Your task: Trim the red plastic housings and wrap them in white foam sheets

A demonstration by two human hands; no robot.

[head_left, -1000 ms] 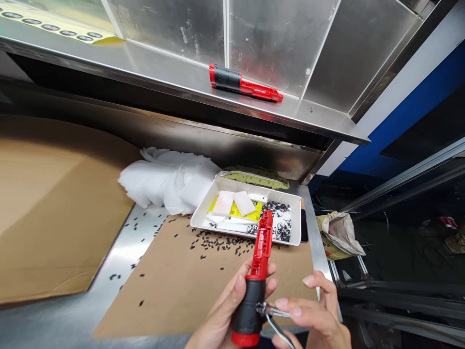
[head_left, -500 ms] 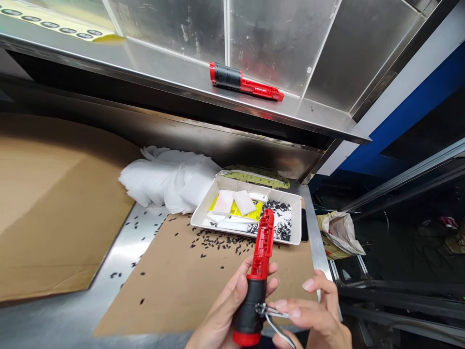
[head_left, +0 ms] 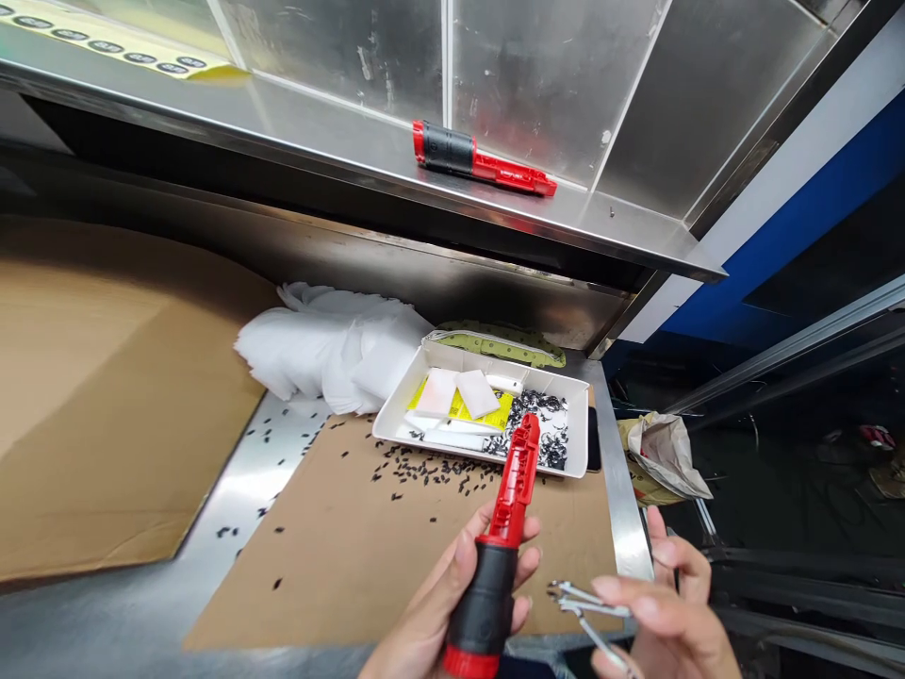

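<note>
My left hand (head_left: 433, 613) is wrapped round the black grip of a red and black handle part (head_left: 499, 547), which points up and away over the cardboard sheet (head_left: 339, 556). To its right, my right hand (head_left: 665, 622) pinches a thin metal wire clip (head_left: 586, 608), held a little apart from the handle's black grip. A second red and black handle part (head_left: 481, 160) lies on its side on the steel shelf (head_left: 318, 141) above.
A white tray (head_left: 576, 453) behind the handle holds white pads, a yellow sheet and small black pieces; more black pieces are scattered on the cardboard and steel bench. White bags (head_left: 325, 344) lie at the back, a big cardboard sheet (head_left: 91, 405) at left.
My right hand has drawn the metal clip rightward away from the handle's black grip, where it was touching before. The handle tilted slightly to the right.
</note>
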